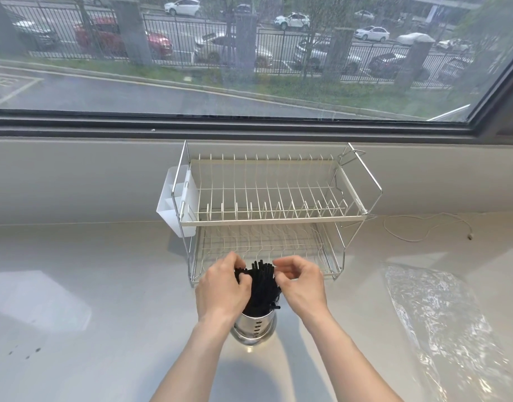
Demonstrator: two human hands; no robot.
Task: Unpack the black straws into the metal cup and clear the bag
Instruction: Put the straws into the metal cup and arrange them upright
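Head view: black straws [259,288] stand in the metal cup [254,326]; left hand [222,288] pinches some, right hand [300,282] hovers loosely curled; gather strays gently, then clear the clear bag [441,323] off the bench [104,329]

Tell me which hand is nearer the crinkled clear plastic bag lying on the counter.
Right. The right hand is at the black straws in the metal cup, on the side facing the clear plastic bag; the left hand grips straws on the far side.

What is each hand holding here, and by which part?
The left hand grips the black straws near their upper ends, above the metal cup. The right hand is curled beside them; whether it holds any cannot be told.
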